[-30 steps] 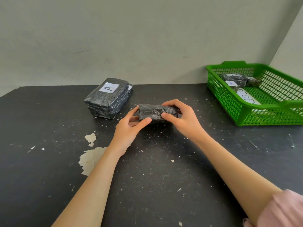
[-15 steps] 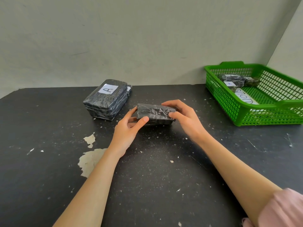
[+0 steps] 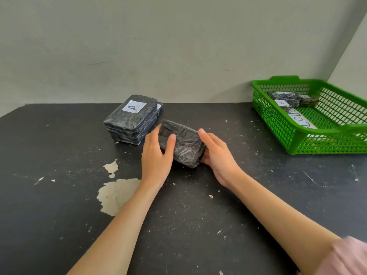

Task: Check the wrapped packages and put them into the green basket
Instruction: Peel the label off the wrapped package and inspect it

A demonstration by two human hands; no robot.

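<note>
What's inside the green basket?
The green basket holds a few black wrapped packages near its back wall, some with white labels, plus a white strip with writing on the floor. Anything under those packages is covered, so I cannot tell.

— That package (image 3: 183,144) between the hands, what is it wrapped in?
— Crinkled black plastic film, faintly glossy where it creases. The big package (image 3: 131,120) has the same film and a matt white paper label (image 3: 134,107).
— And the table (image 3: 248,175)?
— Matt black coating, rough, chipped and peeling to a pale layer. The green basket (image 3: 278,124) is smooth, shiny plastic mesh.
</note>
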